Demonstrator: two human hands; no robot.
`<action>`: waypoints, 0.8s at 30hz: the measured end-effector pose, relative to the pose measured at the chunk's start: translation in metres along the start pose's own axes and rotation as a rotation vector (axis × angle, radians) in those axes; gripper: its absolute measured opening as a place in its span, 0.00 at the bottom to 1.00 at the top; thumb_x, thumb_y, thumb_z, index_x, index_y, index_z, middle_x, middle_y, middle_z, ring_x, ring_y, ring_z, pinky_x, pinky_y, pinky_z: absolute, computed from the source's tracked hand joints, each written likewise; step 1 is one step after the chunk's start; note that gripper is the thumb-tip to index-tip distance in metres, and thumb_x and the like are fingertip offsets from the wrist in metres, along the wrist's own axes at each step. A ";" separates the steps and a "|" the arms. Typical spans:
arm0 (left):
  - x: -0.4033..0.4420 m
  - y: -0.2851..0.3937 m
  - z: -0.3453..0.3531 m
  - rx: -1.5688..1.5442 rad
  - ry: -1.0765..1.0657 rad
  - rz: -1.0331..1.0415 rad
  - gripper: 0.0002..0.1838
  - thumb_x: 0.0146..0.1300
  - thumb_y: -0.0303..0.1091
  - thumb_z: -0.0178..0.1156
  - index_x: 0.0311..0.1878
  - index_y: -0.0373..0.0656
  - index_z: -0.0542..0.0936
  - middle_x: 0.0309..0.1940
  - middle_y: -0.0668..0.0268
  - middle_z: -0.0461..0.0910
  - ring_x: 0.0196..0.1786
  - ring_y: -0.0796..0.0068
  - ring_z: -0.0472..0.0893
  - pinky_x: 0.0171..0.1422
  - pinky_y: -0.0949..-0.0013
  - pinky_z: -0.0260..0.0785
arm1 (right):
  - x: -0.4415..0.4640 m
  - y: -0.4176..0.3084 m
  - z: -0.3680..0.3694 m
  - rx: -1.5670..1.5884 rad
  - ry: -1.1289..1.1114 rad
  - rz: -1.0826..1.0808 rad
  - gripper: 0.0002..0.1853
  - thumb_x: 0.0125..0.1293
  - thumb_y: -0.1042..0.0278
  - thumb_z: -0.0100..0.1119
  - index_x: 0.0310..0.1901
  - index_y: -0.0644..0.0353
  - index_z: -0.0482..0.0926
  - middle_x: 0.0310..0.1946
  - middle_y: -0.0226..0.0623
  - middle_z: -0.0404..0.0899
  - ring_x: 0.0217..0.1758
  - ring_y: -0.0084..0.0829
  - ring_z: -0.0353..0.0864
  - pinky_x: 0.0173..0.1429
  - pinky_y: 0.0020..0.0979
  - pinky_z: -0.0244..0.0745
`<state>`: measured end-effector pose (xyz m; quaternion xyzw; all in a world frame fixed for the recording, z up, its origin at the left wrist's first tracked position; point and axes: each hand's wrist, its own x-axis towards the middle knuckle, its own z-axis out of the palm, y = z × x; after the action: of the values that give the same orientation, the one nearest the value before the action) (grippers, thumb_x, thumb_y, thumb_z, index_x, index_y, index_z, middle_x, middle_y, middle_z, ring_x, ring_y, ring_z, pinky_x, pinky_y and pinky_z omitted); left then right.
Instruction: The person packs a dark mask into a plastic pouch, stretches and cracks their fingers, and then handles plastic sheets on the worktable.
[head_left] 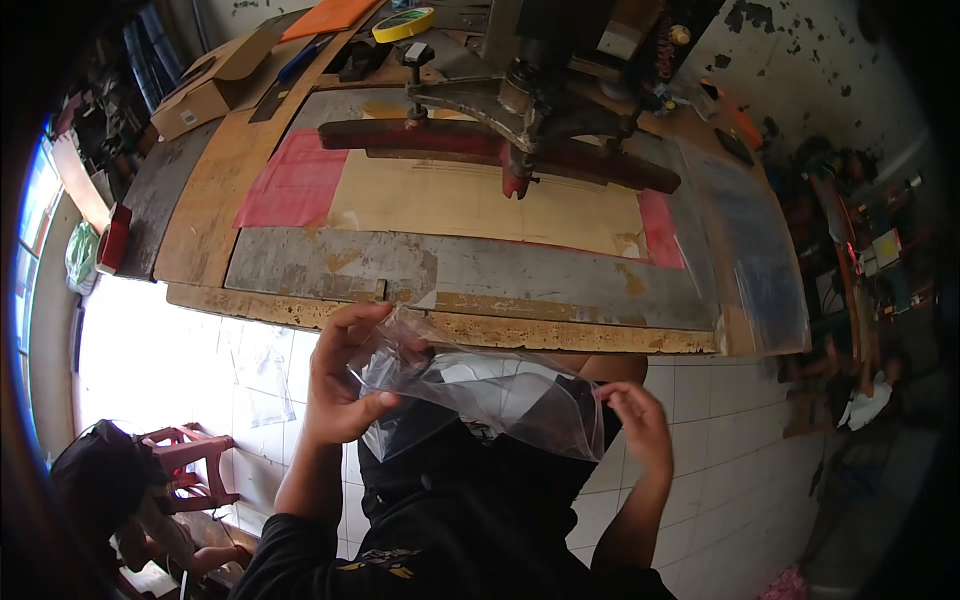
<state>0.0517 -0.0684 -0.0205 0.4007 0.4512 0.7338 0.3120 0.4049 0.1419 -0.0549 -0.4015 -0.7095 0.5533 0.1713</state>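
Observation:
A crumpled clear plastic sheet (490,395), perhaps a bag, stretches between my two hands above my lap, just off the worktable's front edge. My left hand (345,380) is closed on its bunched left end, thumb toward me and fingers behind the plastic. At the other end, my right hand (640,420) pinches the edge between thumb and fingers. Beyond them on the table stands a press with a dark red crossbar (440,138). Under that bar lies a beige panel (440,200) with a pink-red patch (292,180) at its left.
A stack of clear plastic sheets (765,270) lies at the table's right. Far left are a cardboard box (215,85) and a yellow tape roll (403,25). Another person (110,490) sits low at left beside a red stool (195,465).

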 end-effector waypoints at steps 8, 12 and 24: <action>0.007 0.009 0.002 -0.010 0.046 0.042 0.49 0.58 0.57 0.79 0.71 0.32 0.69 0.55 0.48 0.84 0.54 0.60 0.87 0.66 0.58 0.77 | 0.025 0.021 0.031 0.189 -0.518 -0.625 0.27 0.86 0.55 0.40 0.72 0.66 0.76 0.65 0.51 0.84 0.81 0.48 0.68 0.86 0.49 0.54; 0.015 0.010 -0.004 -0.091 -0.026 0.038 0.48 0.58 0.57 0.79 0.70 0.32 0.71 0.56 0.48 0.84 0.54 0.61 0.87 0.65 0.59 0.78 | 0.011 0.005 0.041 0.660 -0.816 -0.362 0.28 0.84 0.61 0.44 0.78 0.69 0.67 0.75 0.54 0.75 0.87 0.48 0.59 0.89 0.48 0.46; 0.035 0.003 0.047 -0.101 -0.447 0.084 0.59 0.47 0.61 0.86 0.76 0.34 0.71 0.64 0.44 0.79 0.62 0.52 0.84 0.68 0.52 0.74 | 0.017 -0.075 0.103 0.324 -0.648 -0.680 0.37 0.86 0.40 0.41 0.85 0.56 0.59 0.85 0.45 0.59 0.86 0.45 0.60 0.86 0.41 0.55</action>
<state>0.0758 -0.0216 0.0059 0.5556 0.3166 0.6609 0.3928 0.2951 0.0838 -0.0229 0.0771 -0.7220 0.6654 0.1730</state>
